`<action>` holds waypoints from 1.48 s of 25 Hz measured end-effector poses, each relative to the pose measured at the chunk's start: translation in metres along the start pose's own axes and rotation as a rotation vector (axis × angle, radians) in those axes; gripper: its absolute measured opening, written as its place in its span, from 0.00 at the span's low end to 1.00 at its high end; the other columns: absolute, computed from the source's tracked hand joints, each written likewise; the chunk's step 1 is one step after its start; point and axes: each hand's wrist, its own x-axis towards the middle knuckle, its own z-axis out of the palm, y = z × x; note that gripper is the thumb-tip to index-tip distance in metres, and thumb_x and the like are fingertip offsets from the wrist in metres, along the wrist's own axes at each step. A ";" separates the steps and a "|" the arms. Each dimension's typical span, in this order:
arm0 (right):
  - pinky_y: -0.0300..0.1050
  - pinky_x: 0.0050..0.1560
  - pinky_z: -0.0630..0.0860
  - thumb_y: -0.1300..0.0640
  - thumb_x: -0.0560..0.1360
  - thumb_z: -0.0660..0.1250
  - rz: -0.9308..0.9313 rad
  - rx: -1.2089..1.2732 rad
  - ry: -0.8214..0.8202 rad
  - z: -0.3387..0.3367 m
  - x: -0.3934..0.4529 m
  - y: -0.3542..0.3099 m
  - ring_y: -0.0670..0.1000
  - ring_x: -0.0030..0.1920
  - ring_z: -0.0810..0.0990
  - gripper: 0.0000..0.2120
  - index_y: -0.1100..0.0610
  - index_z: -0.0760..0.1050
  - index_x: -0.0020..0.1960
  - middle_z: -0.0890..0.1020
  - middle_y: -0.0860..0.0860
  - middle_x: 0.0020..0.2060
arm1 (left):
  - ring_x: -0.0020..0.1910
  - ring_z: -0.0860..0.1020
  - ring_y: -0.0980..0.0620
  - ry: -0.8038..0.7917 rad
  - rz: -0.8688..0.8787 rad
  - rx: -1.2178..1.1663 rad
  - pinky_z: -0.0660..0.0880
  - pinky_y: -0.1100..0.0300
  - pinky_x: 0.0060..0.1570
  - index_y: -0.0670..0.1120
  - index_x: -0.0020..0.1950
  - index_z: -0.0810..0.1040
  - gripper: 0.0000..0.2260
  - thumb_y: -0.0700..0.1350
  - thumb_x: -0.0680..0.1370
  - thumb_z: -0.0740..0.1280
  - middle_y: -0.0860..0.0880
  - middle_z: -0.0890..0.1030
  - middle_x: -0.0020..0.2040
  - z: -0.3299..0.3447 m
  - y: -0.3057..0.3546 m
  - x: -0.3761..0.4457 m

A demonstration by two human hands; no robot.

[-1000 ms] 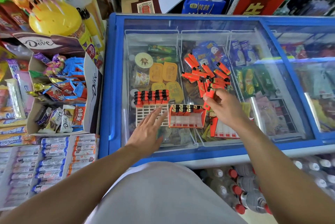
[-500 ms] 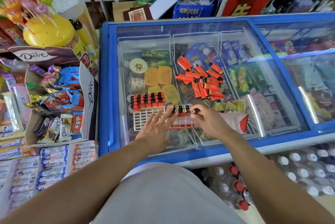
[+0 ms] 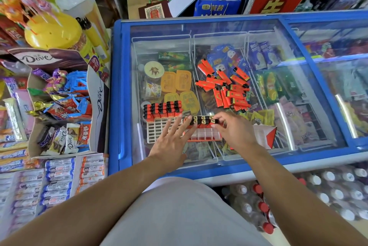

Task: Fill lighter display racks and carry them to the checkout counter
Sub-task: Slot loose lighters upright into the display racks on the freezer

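Two display racks sit side by side on the glass lid of the blue freezer [image 3: 116, 94]. The white rack [image 3: 159, 133] has its far rows filled with upright red lighters. The red rack [image 3: 203, 133] just right of it holds one far row. Left hand [image 3: 169, 147] lies flat, fingers straight and spread, tips touching the red rack's left edge. Right hand [image 3: 234, 132] has fingers curled, pinching a lighter [image 3: 213, 121] at the row's right end. Loose lighters [image 3: 227, 88] lie piled on the glass beyond, well apart from the racks.
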 end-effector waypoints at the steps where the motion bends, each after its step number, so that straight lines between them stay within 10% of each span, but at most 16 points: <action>1: 0.35 0.35 0.71 0.47 0.75 0.74 -0.005 0.015 -0.001 0.000 0.001 0.001 0.41 0.38 0.77 0.11 0.46 0.79 0.56 0.83 0.42 0.44 | 0.77 0.26 0.43 0.039 0.015 0.029 0.34 0.42 0.78 0.51 0.82 0.34 0.42 0.57 0.81 0.61 0.47 0.31 0.81 -0.001 0.000 0.002; 8: 0.37 0.36 0.74 0.49 0.73 0.75 -0.043 0.052 0.033 0.000 0.001 0.008 0.40 0.37 0.76 0.08 0.46 0.81 0.51 0.82 0.41 0.41 | 0.81 0.37 0.46 0.070 0.055 0.002 0.32 0.51 0.77 0.46 0.82 0.35 0.43 0.52 0.81 0.65 0.46 0.37 0.83 -0.018 0.012 0.034; 15: 0.33 0.35 0.69 0.50 0.76 0.72 -0.011 0.152 0.071 -0.003 0.002 0.008 0.40 0.35 0.75 0.02 0.47 0.82 0.46 0.80 0.39 0.41 | 0.79 0.56 0.43 0.041 -0.005 0.117 0.52 0.49 0.78 0.46 0.80 0.30 0.49 0.43 0.78 0.68 0.44 0.50 0.82 -0.022 0.021 0.052; 22: 0.49 0.46 0.78 0.58 0.76 0.70 0.235 -0.063 0.095 -0.020 0.068 0.054 0.55 0.57 0.79 0.15 0.51 0.77 0.63 0.78 0.51 0.60 | 0.69 0.66 0.43 0.083 -0.044 0.134 0.63 0.50 0.73 0.46 0.78 0.25 0.55 0.43 0.76 0.72 0.43 0.64 0.73 -0.013 0.021 0.058; 27: 0.52 0.54 0.77 0.54 0.78 0.69 0.241 -0.215 -0.074 -0.015 0.106 0.069 0.55 0.62 0.76 0.16 0.51 0.76 0.66 0.78 0.52 0.62 | 0.75 0.60 0.43 0.103 -0.066 0.051 0.56 0.50 0.77 0.47 0.80 0.29 0.51 0.45 0.78 0.71 0.43 0.56 0.79 -0.012 0.018 0.058; 32: 0.53 0.57 0.76 0.52 0.76 0.73 0.230 -0.258 -0.179 -0.015 0.122 0.084 0.55 0.60 0.77 0.18 0.51 0.78 0.64 0.80 0.53 0.59 | 0.79 0.31 0.51 0.086 0.007 -0.064 0.34 0.51 0.78 0.53 0.79 0.28 0.39 0.54 0.84 0.58 0.49 0.33 0.81 0.001 -0.005 0.024; 37: 0.51 0.51 0.78 0.49 0.78 0.69 0.141 -0.268 -0.080 -0.023 0.117 0.074 0.55 0.56 0.80 0.17 0.54 0.74 0.64 0.83 0.52 0.53 | 0.79 0.29 0.52 0.118 -0.004 -0.071 0.34 0.51 0.76 0.54 0.79 0.26 0.41 0.54 0.83 0.58 0.47 0.35 0.82 0.017 -0.018 0.003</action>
